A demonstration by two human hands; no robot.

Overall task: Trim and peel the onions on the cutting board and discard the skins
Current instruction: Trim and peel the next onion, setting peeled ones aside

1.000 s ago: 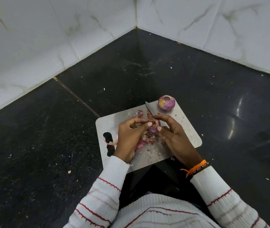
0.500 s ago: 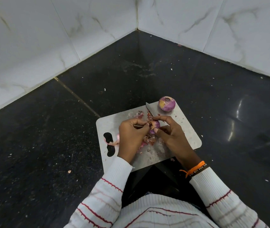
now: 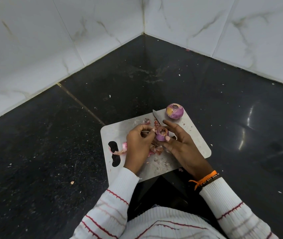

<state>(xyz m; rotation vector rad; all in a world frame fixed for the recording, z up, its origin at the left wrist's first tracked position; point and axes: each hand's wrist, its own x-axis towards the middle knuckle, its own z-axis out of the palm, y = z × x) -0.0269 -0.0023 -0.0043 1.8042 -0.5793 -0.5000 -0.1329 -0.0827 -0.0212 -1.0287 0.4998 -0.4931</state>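
With the left hand point(image 3: 138, 144) pinching skin and the right hand point(image 3: 178, 144) gripping the onion point(image 3: 161, 134), the skin could tear short.

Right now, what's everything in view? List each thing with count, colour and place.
cutting board: one, pale grey, on the black counter.
whole onion: one, purple, far right corner of the board.
onion being peeled: one, purple, between both hands.
knife: one, steel blade showing, on the board behind the hands.
onion skins: a loose pile, pink-brown, mid-board; one curl by the handle hole.
counter: black, speckled.
wall tiles: white marble.
left hand: pinches skin.
right hand: holds the onion.
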